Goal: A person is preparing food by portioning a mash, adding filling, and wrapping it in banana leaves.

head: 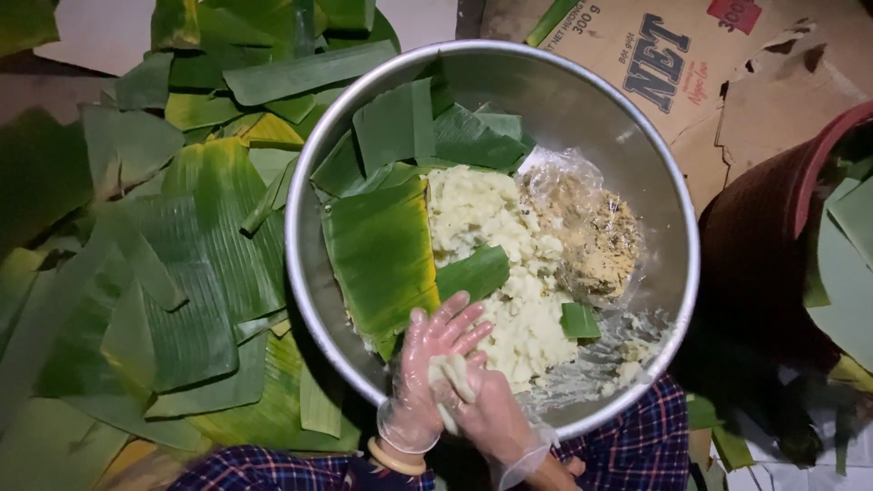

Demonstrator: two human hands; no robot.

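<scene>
Pressing a pale dough lump (452, 377) between both gloved hands: the left hand (427, 373) cups it with fingers half spread, the right hand (491, 414) closes over it. They work at six o'clock of a steel bowl (305, 273) holding mashed filling (496, 264) and banana leaves (382, 245).
</scene>
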